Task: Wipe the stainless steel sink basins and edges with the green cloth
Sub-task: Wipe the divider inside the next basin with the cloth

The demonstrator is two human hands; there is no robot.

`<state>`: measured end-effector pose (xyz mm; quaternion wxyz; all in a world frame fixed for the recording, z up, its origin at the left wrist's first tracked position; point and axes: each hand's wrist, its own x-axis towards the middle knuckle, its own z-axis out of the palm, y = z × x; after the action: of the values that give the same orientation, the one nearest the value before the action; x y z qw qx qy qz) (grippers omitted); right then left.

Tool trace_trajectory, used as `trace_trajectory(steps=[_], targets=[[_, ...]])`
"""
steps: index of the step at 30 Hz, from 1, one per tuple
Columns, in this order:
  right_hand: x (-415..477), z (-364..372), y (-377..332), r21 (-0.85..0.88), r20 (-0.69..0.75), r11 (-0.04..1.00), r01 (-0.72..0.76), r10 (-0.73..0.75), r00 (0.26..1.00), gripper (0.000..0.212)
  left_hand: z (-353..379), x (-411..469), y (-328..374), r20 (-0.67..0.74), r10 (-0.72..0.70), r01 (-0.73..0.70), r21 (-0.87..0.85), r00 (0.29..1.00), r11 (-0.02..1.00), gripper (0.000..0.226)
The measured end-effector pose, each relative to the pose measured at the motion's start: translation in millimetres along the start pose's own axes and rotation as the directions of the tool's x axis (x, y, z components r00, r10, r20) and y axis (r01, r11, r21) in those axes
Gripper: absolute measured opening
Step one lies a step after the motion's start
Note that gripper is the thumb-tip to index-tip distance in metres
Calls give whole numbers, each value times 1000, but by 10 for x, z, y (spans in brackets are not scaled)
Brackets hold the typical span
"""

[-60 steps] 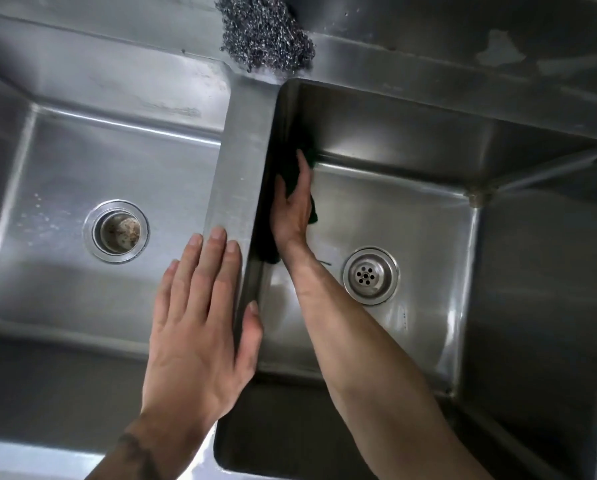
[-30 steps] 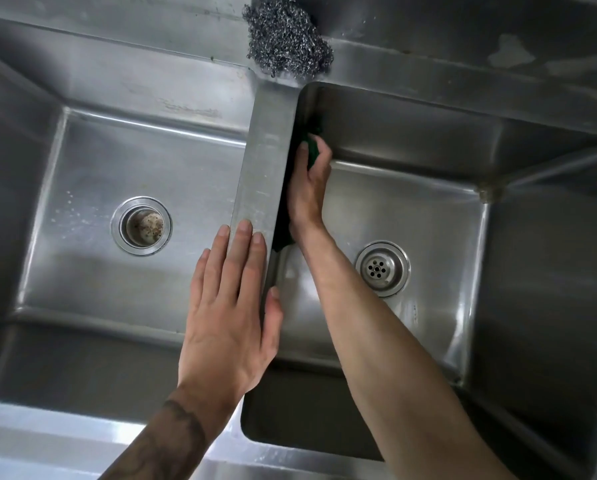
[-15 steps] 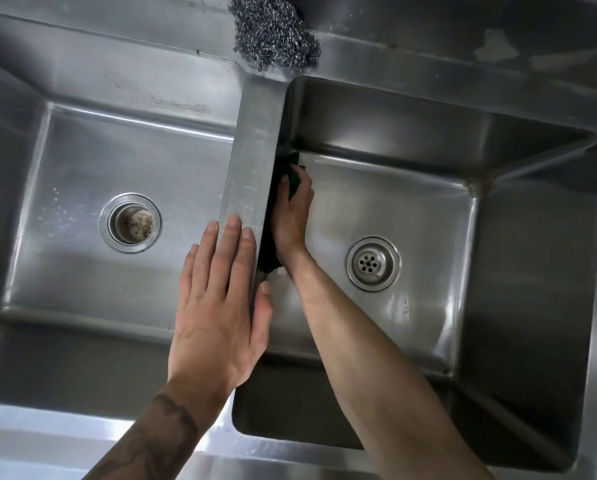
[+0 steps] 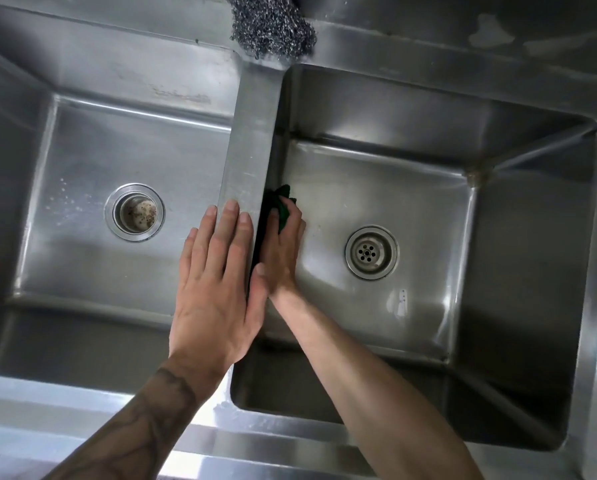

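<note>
Of the stainless double sink, the left basin [image 4: 82,150] and the right basin [image 4: 411,188] are split by a flat divider [image 4: 252,133]. My right hand [image 4: 283,251] reaches down into the right basin. With fairly straight fingers it presses the dark green cloth [image 4: 284,204] against the basin's left wall, just under the divider. Most of the cloth is hidden behind the hand and the divider's edge. My left hand [image 4: 217,289] lies flat and empty on the divider, thumb hanging over its right edge.
A steel wool scourer [image 4: 273,22] sits on the back ledge at the head of the divider. The left basin has an open drain [image 4: 134,212], the right one a strainer drain [image 4: 371,252]. The front rim [image 4: 65,393] runs along the bottom.
My right hand slid the cloth along the wall, first toward the far corner, then back toward me to mid-wall. My left hand stayed on the divider.
</note>
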<state>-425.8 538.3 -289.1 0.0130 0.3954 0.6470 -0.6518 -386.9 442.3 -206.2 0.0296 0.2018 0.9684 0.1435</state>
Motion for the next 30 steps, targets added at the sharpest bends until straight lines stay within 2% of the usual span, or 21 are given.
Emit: trace_trajectory(steps=[2,6,7,9,11,13,14,16,18,20,23,27,30], targets=[[-147,-54,-99,43,18,999,-5,4,1000,35,-10,8,13,-7,-3,3,-3,1000,1000,60],[-610,-260,-165,284,130,950,128,-171,977,31,-38,12,44,-1,-21,21,-7,1000,1000,60],[-647,-272,-125,301,139,942,148,-197,970,32,-40,13,46,-3,-22,22,-10,1000,1000,60],[-499,-200,14,180,110,973,145,-166,980,32,-36,8,42,-5,-18,18,-20,1000,1000,59],[-233,-80,167,0,48,998,55,-55,997,33,-24,14,31,-15,-16,15,-19,1000,1000,58],[-98,-45,288,-92,18,996,-3,5,1000,35,-16,8,27,-20,-16,15,-17,1000,1000,58],[-119,-69,309,-108,18,994,-8,10,1000,36,-16,7,32,-21,-15,14,-19,1000,1000,58],[-338,-161,302,-90,79,993,75,-68,995,39,-22,18,37,-18,-16,16,-19,1000,1000,58],[-635,-271,296,52,169,989,141,-148,974,37,-29,27,43,-7,-23,23,-32,1000,999,59],[-808,-310,336,154,202,981,117,-147,968,37,-43,28,42,2,-33,33,-44,999,998,59],[-591,-266,487,58,203,997,42,-53,978,41,-54,24,39,9,-25,26,-37,1000,999,60],[-301,-248,545,-162,161,983,-91,117,980,46,-54,31,43,6,-20,20,-29,1000,999,60],[-493,-463,445,-269,341,963,-8,102,934,35,-61,37,36,12,-25,25,-24,1000,999,60]])
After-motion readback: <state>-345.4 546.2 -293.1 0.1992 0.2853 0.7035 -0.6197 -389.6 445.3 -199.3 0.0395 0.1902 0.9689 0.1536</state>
